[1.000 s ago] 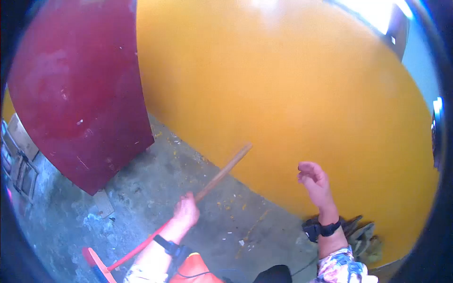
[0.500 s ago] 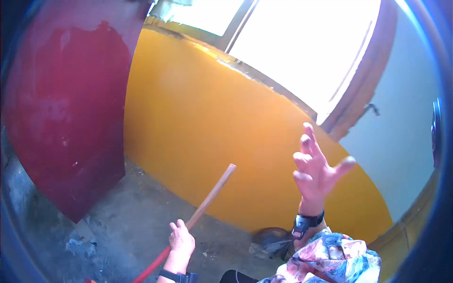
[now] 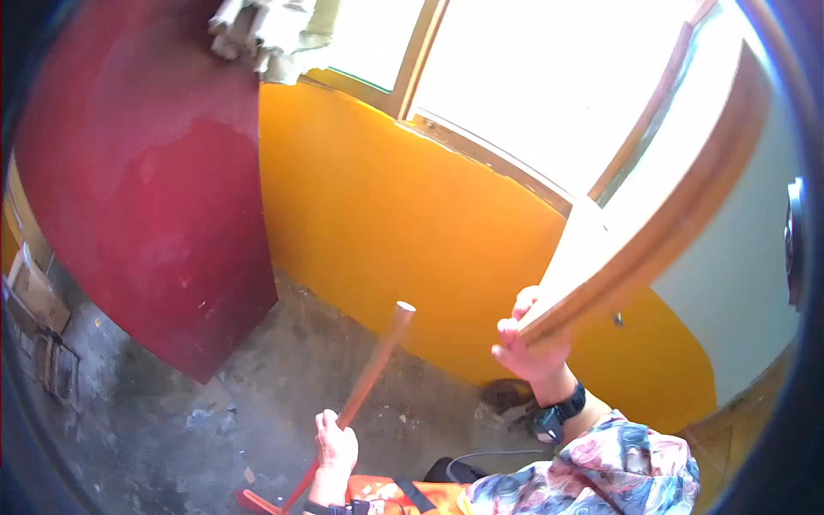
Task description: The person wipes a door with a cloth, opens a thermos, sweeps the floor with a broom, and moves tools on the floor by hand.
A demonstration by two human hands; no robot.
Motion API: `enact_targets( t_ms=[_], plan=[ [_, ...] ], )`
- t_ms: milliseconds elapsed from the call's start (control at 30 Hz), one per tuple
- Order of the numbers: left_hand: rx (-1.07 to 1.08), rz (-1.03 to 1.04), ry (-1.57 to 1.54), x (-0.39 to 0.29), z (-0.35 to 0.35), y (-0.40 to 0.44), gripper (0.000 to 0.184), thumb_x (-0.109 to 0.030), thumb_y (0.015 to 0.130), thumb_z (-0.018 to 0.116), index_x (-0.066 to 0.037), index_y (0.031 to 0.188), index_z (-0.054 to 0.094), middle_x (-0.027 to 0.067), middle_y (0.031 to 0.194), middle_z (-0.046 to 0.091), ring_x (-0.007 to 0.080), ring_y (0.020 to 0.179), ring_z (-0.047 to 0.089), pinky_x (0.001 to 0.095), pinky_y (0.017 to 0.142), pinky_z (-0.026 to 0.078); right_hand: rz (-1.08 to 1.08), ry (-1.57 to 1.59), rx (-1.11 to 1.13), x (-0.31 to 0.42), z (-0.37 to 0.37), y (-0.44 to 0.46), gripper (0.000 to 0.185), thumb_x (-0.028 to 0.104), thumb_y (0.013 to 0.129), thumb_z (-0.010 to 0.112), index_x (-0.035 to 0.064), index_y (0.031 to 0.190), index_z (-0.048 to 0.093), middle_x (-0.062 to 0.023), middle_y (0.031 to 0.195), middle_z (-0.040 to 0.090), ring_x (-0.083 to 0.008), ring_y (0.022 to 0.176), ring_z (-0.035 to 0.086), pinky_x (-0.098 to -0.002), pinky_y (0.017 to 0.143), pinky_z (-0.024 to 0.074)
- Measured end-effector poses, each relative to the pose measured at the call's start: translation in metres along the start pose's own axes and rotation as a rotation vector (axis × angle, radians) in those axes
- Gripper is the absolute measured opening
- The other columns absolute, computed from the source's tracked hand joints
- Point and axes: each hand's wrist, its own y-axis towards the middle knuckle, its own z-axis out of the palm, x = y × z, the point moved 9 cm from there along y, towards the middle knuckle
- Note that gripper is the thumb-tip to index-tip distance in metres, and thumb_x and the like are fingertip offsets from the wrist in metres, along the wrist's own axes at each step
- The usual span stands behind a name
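Observation:
My left hand (image 3: 336, 442), low in the view, is closed around a long wooden-handled stick (image 3: 375, 365) that turns red at its lower part. The stick slants up to the right, its blunt top end in front of the yellow lower wall. My right hand (image 3: 539, 350) is raised to the right with its fingers curled at the lower corner of a wooden window sash (image 3: 657, 236). That sash stands swung inward, its brown edge running up to the right. Bright light hides the pane. Part of my palm is behind the sash corner.
A red panel (image 3: 202, 232) stands at the left, beside the yellow lower wall (image 3: 403, 232). Pale cloth (image 3: 287, 34) hangs above. A cardboard box (image 3: 36, 292) sits at the far left on the stained floor (image 3: 154, 412). Something dark (image 3: 506, 396) lies against the wall's foot.
My right hand has gone from spread fingers in the air to gripping the sash corner, which now reaches closer to me. The stick stays in my left hand, and the view has shifted.

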Motion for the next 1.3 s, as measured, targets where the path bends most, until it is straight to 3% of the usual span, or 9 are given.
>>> enact_targets(
  t_ms=[167,567,800,967,1033,1100,1167,1233,1300],
  plan=[
    [0.018,0.001,0.017,-0.033,-0.032,-0.002,0.019,0.003,0.065,0.047,-0.001,0.081,0.038,0.0178,0.084,0.042,0.0381,0.080,0.046,0.0438,0.070,0.038,0.147,0.213,-0.290,0.024,-0.009,-0.118,0.034,0.044,0.080,0.046,0.0159,0.098,0.048,-0.0016,0.092,0.057,-0.0222,0.081,0.050,-0.0426,0.076,0.0320],
    [0.243,0.261,0.019,-0.119,-0.064,0.025,0.015,0.001,0.066,0.045,-0.001,0.079,0.039,0.0167,0.080,0.042,0.0375,0.075,0.047,0.0417,0.068,0.039,-0.556,0.036,-0.775,0.177,-0.056,-0.322,0.060,0.055,0.074,0.048,-0.0010,0.095,0.052,-0.0138,0.069,0.056,-0.0095,0.051,0.045,-0.0211,0.050,0.0324],
    [0.379,0.386,0.133,-0.148,-0.051,0.010,0.018,0.002,0.067,0.048,-0.002,0.085,0.045,0.0190,0.081,0.047,0.0391,0.077,0.050,0.0400,0.068,0.042,-0.931,0.111,-0.892,0.203,-0.066,-0.331,0.053,0.046,0.083,0.041,-0.0024,0.098,0.056,-0.0087,0.080,0.061,-0.0128,0.059,0.046,-0.0258,0.054,0.0362],
    [0.387,0.540,0.188,-0.176,-0.030,-0.006,0.020,0.000,0.070,0.052,-0.004,0.088,0.047,0.0181,0.083,0.049,0.0392,0.077,0.053,0.0401,0.065,0.044,-0.397,-0.047,-1.064,0.141,-0.071,-0.242,0.026,0.025,0.088,0.044,0.0071,0.106,0.052,-0.0044,0.081,0.056,-0.0083,0.059,0.048,-0.0227,0.052,0.0433],
    [0.373,0.534,0.119,-0.197,-0.022,-0.013,0.020,0.000,0.070,0.052,-0.004,0.088,0.047,0.0181,0.082,0.049,0.0393,0.075,0.053,0.0406,0.063,0.044,0.067,-0.585,-0.926,0.101,-0.033,-0.164,0.051,0.016,0.076,0.060,0.0072,0.121,0.038,-0.0065,0.096,0.054,-0.0144,0.079,0.055,-0.0271,0.071,0.0462],
    [0.365,0.560,0.091,-0.221,-0.006,-0.022,0.019,0.000,0.070,0.052,-0.004,0.088,0.046,0.0183,0.081,0.048,0.0396,0.073,0.053,0.0406,0.062,0.044,0.303,-1.074,-0.470,0.068,0.023,-0.097,0.078,0.012,0.065,0.072,0.0049,0.129,0.027,-0.0074,0.117,0.043,-0.0187,0.106,0.045,-0.0312,0.088,0.0373],
    [0.366,0.634,0.019,-0.249,0.006,-0.032,0.019,0.000,0.070,0.052,-0.004,0.087,0.045,0.0189,0.079,0.047,0.0396,0.072,0.052,0.0405,0.060,0.043,-0.063,-0.947,-0.363,0.064,0.059,-0.057,0.050,0.024,0.074,0.066,0.0020,0.111,0.041,-0.0102,0.110,0.047,-0.0223,0.106,0.046,-0.0385,0.090,0.0366],
    [0.384,0.630,-0.062,-0.270,0.015,-0.035,0.019,0.000,0.070,0.052,-0.004,0.088,0.044,0.0176,0.078,0.046,0.0387,0.072,0.051,0.0397,0.062,0.042,-0.117,-0.570,-0.510,0.074,0.046,-0.053,0.021,0.014,0.082,0.055,0.0025,0.096,0.045,-0.0107,0.093,0.053,-0.0214,0.096,0.052,-0.0368,0.088,0.0386],
    [0.442,0.797,-0.119,-0.286,0.031,-0.059,0.036,0.000,0.065,0.058,-0.005,0.098,0.045,0.0185,0.093,0.046,0.0364,0.082,0.048,0.0390,0.071,0.041,-0.328,-0.502,-0.606,0.104,0.057,-0.059,0.008,0.011,0.086,0.045,0.0066,0.080,0.041,-0.0039,0.068,0.047,-0.0153,0.064,0.049,-0.0366,0.074,0.0435]
  ],
)
